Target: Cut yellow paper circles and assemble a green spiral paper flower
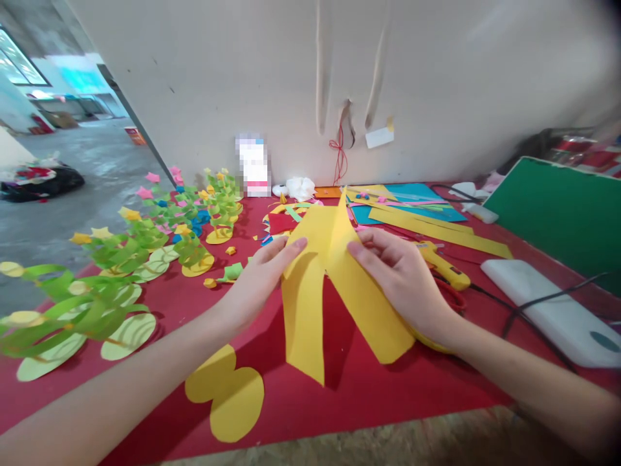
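- The yellow paper [310, 243] is between your fingers, raised in front of you over the table; its lower part hangs as two broad flaps with a gap between them.
- Your left hand [269, 262] pinches its left edge, thumb on the near face.
- Your right hand [395, 259] pinches the right flap, thumb on the near face, the other fingers curled behind.
- It should feel very light, and thin but fairly springy; expect it to bend and crease easily rather than slip.
- The top of the gap looks the likeliest place to tear, so a light hold on the outer edges, close to that level, seems best.
- Under your fingers lies a red tabletop [354, 395], with yellow rounds [237, 404] nearer you than your left fingers.
- Left of your left fingers stand green paper plants [182, 210] on round bases.
- Just beside your right hand lies a yellow glue gun [446, 266]; yellow strips [436, 233] lie beyond those fingers.
- Beyond both hands rises a pale wall [286, 84]; far left of your fingers, a grey floor [104, 155] holds a black bag [46, 184].
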{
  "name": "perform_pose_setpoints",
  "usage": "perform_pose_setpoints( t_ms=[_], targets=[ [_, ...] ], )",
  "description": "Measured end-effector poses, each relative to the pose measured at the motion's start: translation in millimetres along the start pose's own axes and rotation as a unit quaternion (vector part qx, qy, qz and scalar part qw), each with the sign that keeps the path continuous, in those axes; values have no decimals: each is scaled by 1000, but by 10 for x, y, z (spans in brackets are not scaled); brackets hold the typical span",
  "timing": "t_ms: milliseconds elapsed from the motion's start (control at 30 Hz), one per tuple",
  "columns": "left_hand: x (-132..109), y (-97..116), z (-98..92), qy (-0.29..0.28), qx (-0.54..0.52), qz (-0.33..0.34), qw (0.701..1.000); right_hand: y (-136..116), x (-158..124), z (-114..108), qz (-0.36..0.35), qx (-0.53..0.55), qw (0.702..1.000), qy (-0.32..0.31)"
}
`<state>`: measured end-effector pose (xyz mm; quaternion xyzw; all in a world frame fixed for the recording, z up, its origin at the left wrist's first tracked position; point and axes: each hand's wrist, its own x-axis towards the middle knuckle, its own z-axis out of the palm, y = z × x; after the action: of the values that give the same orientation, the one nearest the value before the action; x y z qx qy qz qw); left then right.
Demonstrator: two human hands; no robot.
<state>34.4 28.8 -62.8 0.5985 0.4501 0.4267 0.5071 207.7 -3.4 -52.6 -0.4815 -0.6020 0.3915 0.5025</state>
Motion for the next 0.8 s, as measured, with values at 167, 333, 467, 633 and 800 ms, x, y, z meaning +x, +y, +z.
perform_pose_setpoints(
  t_ms=[167,333,467,633,800],
  targets=[
    [-10,-2,-40,30,0,34,999,-54,-34,56,30,30,997,-61],
    [-87,57,6,4,9,71,997,3,5,65,51,19,998,-41],
    [-68,19,25,-8,14,43,999,84,-7,55,29,-34,999,11],
    [-36,-31,22,20,17,43,999,76,-22,49,20,-67,997,34],
    [-64,-19,48,48,37,58,996,86,-3,55,6,-73,996,44]
  ],
)
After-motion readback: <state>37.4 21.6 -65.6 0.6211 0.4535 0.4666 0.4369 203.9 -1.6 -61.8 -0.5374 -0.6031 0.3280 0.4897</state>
